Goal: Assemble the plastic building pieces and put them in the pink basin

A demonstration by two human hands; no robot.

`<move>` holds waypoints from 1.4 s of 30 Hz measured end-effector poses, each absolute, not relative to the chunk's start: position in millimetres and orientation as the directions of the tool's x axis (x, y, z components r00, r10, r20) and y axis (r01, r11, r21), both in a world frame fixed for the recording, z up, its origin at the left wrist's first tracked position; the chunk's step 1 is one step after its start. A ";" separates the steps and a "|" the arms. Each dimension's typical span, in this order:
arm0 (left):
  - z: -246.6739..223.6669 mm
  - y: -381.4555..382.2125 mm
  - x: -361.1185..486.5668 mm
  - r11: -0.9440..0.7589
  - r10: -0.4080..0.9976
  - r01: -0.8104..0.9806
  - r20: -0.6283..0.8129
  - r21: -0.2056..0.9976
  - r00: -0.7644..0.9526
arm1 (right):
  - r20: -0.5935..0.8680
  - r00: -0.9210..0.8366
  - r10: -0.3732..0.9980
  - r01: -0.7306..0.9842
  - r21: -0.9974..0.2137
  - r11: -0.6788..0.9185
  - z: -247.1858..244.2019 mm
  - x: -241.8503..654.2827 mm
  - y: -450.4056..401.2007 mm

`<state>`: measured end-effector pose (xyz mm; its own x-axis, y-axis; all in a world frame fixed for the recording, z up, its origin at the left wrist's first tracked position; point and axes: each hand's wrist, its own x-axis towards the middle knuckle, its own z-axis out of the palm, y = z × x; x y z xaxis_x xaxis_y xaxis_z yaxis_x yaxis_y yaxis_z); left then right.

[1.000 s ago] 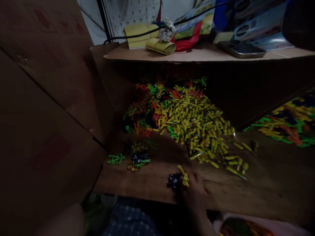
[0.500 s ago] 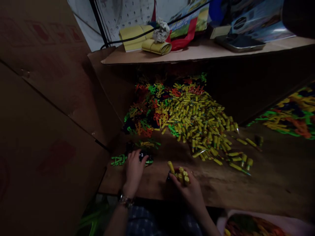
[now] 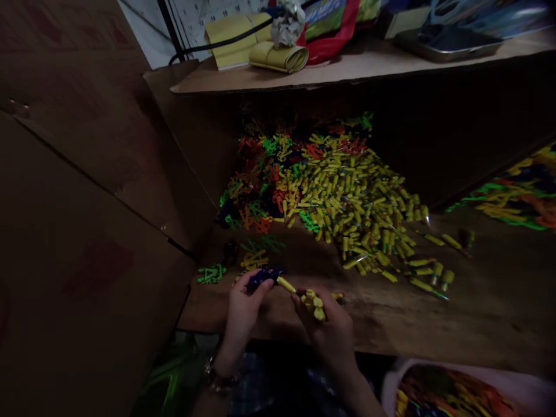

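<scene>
My left hand (image 3: 245,304) is closed on a dark blue plastic piece (image 3: 264,278), whose exact kind I cannot make out. In my right hand (image 3: 332,324) is a bunch of small yellow cylinders (image 3: 313,304). One yellow cylinder (image 3: 286,284) reaches from the right fingertips to the end of the blue piece, seemingly touching it. Close to the left hand lie a bright green plastic figure (image 3: 212,274) and a yellow plastic figure (image 3: 254,259). Beyond both hands spreads a heap of yellow cylinders (image 3: 360,197).
Coloured plastic figures (image 3: 256,202) are piled left of the heap, under a cardboard shelf (image 3: 243,83). A cardboard wall (image 3: 95,231) rises on the left. More coloured pieces (image 3: 521,197) lie at far right. A pink tub (image 3: 399,376) stands below the wooden table (image 3: 408,324).
My left hand has lifted off the table, now with the dark blue piece. My right hand has come closer to it, with one yellow cylinder pointed at the piece. The view has tilted slightly down.
</scene>
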<state>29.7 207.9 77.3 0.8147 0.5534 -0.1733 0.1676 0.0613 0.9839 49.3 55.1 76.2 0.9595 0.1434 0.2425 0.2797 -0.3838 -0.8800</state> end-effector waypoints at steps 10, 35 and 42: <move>91.4 200.2 19.4 0.065 0.541 0.200 -0.203 0.978 0.816 | 0.472 0.853 0.223 0.518 -0.712 -0.473 72.9 28.0 46.0; 45.3 253.6 72.4 -0.894 0.281 0.183 0.195 0.410 0.940 | -0.042 0.978 0.204 0.087 -0.807 -0.584 49.3 81.6 7.6; 70.8 235.0 47.5 -0.564 0.405 0.007 0.269 0.826 0.874 | 0.175 0.976 0.131 0.219 -0.790 -0.573 54.8 77.8 1.9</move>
<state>47.5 235.0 70.8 0.8736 0.4052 0.2694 0.0069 -0.5639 0.8258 77.8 1.9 54.8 0.9758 0.1306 0.1754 0.2186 -0.5726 -0.7901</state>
